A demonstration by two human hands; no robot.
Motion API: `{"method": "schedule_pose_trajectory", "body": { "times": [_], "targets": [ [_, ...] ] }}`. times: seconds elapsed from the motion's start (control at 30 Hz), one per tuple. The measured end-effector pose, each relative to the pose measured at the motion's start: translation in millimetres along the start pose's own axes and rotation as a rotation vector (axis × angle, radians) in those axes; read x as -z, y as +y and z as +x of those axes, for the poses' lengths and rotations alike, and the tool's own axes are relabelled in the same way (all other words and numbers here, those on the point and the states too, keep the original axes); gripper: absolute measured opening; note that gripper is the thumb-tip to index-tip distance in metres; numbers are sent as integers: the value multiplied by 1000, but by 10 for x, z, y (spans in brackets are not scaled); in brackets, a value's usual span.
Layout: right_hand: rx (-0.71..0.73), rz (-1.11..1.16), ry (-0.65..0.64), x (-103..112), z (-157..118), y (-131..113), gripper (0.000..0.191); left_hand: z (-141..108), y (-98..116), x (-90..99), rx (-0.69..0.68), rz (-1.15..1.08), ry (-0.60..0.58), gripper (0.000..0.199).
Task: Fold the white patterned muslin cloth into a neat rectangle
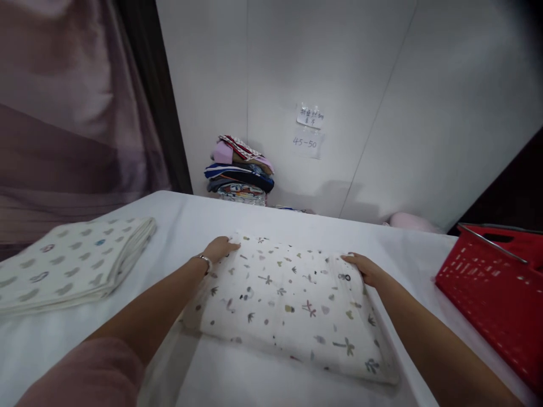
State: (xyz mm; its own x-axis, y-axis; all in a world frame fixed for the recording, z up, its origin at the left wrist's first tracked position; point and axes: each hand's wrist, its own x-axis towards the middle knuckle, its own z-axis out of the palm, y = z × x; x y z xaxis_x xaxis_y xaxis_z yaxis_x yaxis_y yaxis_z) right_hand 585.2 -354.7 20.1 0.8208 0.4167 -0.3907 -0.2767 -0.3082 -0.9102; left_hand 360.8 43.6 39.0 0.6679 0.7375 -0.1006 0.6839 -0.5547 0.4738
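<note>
A white cloth (288,299) printed with small palm trees, leaves and other motifs lies folded in a rectangle before me. My left hand (219,249) pinches its far left corner, thumb on top. At the far right corner my right hand (360,267) is closed on the edge in the same way, with its fingertips partly hidden by the fabric. The cloth's near edge sits on the white-covered table (250,379). To the left rests a second folded cloth (80,260), cream with grey shapes, touched by neither hand.
A red plastic basket (492,294) with a metal handle stands at the right. Beyond the table's far edge is a stack of folded fabrics (240,175) against the wall. Two paper notes (309,130) are stuck there. A pinkish curtain (72,96) hangs at left.
</note>
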Motion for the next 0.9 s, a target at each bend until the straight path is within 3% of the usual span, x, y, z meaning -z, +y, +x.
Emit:
{"method": "schedule_pose_trajectory", "body": {
  "times": [0.1, 0.2, 0.37, 0.5, 0.57, 0.67, 0.8, 0.9],
  "targets": [
    [-21, 47, -11, -4, -15, -27, 65, -31, -2, -30, -13, 8, 4, 42],
    [56, 129, 59, 39, -51, -56, 70, 32, 111, 27, -56, 13, 20, 39],
    [132, 248, 187, 210, -120, -21, 66, 336, 641, 189, -192, -13, 112, 45],
    [82, 165, 291, 382, -137, 130, 63, 363, 887, 78, -254, -43, 87, 57],
    [41, 99, 309, 442, -146, 199, 64, 230, 805, -30, -251, -30, 77, 59],
    [26, 6, 280, 473, -177, 223, 68, -67, 468, -125, -211, 9, 106, 57],
    [40, -168, 184, 473, -175, 120, 85, -391, -15, -85, -67, 36, 131, 64],
    [33, -272, 93, 492, -103, 39, 88, -511, -142, -79, 56, -29, 63, 69]
  ]
}}
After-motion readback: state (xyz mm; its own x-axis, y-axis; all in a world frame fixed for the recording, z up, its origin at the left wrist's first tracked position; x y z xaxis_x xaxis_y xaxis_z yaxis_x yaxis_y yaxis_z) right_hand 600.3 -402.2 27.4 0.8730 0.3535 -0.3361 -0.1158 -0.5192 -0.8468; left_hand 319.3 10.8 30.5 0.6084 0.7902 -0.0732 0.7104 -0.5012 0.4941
